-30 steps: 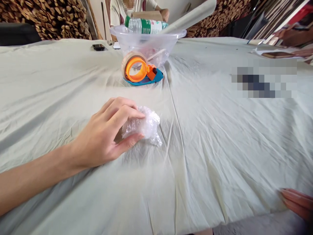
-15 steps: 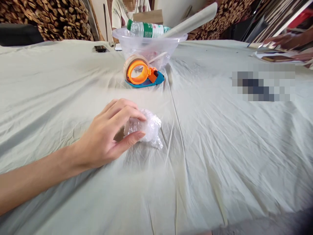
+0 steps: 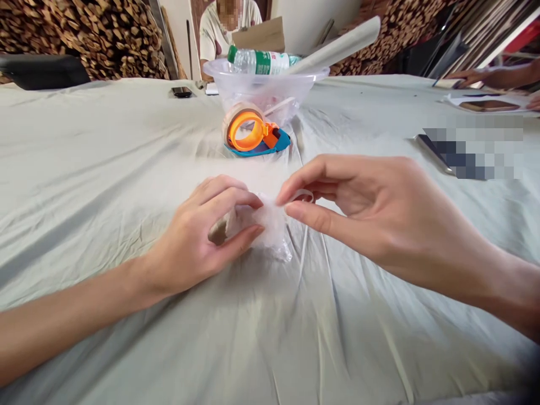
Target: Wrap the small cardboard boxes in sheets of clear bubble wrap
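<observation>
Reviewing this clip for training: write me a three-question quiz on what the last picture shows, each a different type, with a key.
1. True or false: the plastic bottle stands upright on the tablecloth.

2. Multiple choice. What does the person's left hand touch?
A) a smartphone
B) crumpled bubble wrap
C) a piece of cardboard

3. Fill in the blank: The tape dispenser has a blue base and a round hub coloured ____.

Key:
1. False; it lies on its side at the top of the plastic basin.
2. B
3. Orange
</observation>
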A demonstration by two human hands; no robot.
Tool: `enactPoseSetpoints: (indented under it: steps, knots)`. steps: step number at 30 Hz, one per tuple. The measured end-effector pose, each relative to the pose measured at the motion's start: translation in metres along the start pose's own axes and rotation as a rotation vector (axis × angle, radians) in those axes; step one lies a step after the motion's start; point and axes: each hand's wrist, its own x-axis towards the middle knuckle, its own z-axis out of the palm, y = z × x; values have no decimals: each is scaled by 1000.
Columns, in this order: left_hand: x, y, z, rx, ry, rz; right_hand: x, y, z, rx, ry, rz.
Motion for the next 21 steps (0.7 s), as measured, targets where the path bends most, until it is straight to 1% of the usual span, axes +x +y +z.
enactPoseSetpoints:
  steps: [3, 6, 9, 11, 13, 16, 21]
  knots:
    - [1, 0, -1, -34, -13, -62, 4, -4, -1, -55, -12, -48]
    - [3, 0, -2, -106, -19, -134, 4, -11, -3, -111, -13, -44]
    - [3, 2, -2, -163, -14, -212, 12, -15, -3, -164, -92, -56]
    - [2, 3, -1, -163, -5, -252, 20, -15, -3, -194, -155, -64]
    - [2, 4, 0, -147, 10, -265, 26, -13, -3, -219, -180, -54]
    - [1, 4, 0, -153, -4, -274, 29, -10, -3, -256, -180, -46]
    - [-1, 3, 2, -202, 24, -248, 29, 1, -4, -211, -108, -3]
